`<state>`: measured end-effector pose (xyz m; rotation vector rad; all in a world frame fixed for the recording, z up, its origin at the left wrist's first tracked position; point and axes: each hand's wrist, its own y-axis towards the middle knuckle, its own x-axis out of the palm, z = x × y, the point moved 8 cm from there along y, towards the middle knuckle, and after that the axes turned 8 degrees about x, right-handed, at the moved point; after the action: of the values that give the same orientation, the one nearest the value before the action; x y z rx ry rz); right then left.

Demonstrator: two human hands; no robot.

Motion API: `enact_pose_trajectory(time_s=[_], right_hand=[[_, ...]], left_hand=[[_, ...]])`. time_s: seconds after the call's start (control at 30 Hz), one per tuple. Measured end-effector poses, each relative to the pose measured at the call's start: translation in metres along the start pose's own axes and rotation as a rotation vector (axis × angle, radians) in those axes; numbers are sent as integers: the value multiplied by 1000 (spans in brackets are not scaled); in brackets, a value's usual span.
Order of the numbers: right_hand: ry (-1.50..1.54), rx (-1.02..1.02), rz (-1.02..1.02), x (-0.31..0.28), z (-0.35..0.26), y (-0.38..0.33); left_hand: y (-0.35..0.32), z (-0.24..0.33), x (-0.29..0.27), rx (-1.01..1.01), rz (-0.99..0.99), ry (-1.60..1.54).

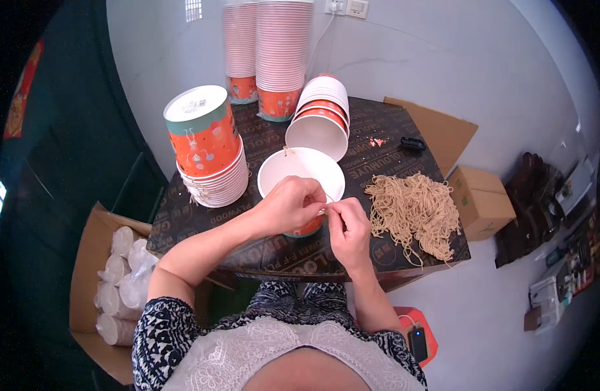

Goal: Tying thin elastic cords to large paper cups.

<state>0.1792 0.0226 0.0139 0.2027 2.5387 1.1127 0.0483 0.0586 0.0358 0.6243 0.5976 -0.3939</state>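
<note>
In front of me, at the near side of the table, stands an orange paper bucket with a white inside [300,166]. A short piece of beige cord shows at its far rim. My left hand [292,203] reaches over the near rim, its thumb and fingers pinched together. My right hand [349,228] is also closed in a pinch, fingertips meeting the left ones at the near right rim. A thin strand of cord shows between the fingertips; its ends are hidden. To the right lies a loose heap of beige cords [417,212].
Upside-down stacked buckets [199,146] with cords at their rims stand left. More buckets [319,127] lie on their side behind, near tall wrapped stacks [284,58]. A black object [413,143] lies at the far right. Cardboard boxes [482,202] flank the table.
</note>
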Motion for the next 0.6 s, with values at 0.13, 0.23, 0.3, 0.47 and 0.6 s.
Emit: enact_pose_trajectory(time_s=[0.13, 0.23, 0.3, 0.47, 0.6], right_hand=[[-3, 59, -10, 3, -3, -3], [20, 144, 1, 4, 2, -5], [30, 145, 54, 4, 8, -7], [163, 228, 90, 6, 14, -10], [338, 413, 71, 13, 34, -17]], left_hand=[[0, -2, 0, 28, 27, -2], [2, -3, 1, 27, 41, -38], [3, -1, 0, 115, 74, 30], [2, -1, -3, 77, 86, 9], [-4, 3, -1, 220, 31, 135]])
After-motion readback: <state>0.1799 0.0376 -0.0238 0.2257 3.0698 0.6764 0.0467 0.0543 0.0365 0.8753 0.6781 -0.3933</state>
